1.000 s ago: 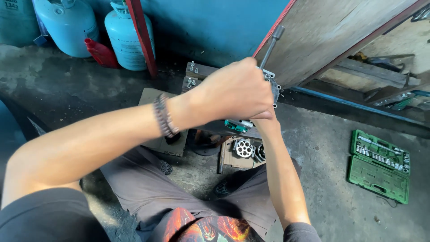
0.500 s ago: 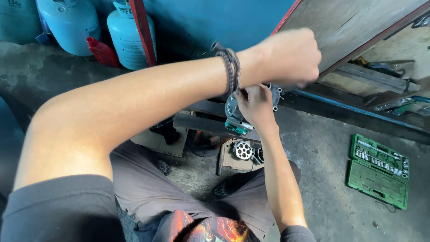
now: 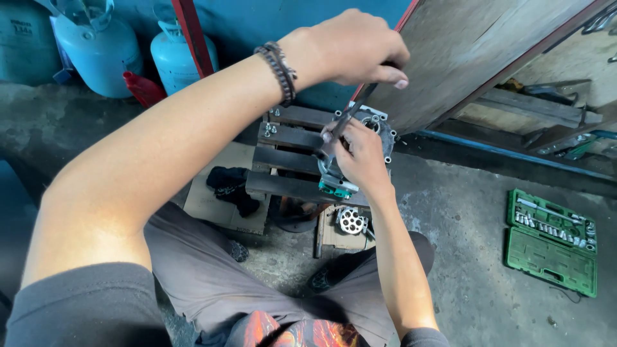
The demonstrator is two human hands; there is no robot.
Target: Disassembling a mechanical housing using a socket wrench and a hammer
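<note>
1. Your left hand (image 3: 350,48) is closed around the wrench handle (image 3: 344,122).
2. Your right hand (image 3: 360,151) presses on the metal housing (image 3: 379,125), which sits on the wooden pallet (image 3: 289,160).
3. The housing looks heavy and stiff; hold its rim.

2 pale blue metal gas cylinders (image 3: 99,54) stand at the top left against a blue wall (image 3: 257,22), with a small red plastic container (image 3: 144,88) on the grey concrete floor (image 3: 463,218) between them. A red metal post (image 3: 193,35) rises in front of the right cylinder. A flat sheet of brown cardboard (image 3: 215,205) lies on the floor, with a crumpled black cloth (image 3: 231,187) on it. A large grey wooden board with a red edge (image 3: 475,51) leans at the top right. An open green plastic socket set case (image 3: 553,241) lies on the floor at the right, well apart from the cardboard. A blue pipe (image 3: 514,153) runs along the floor behind it.
</note>
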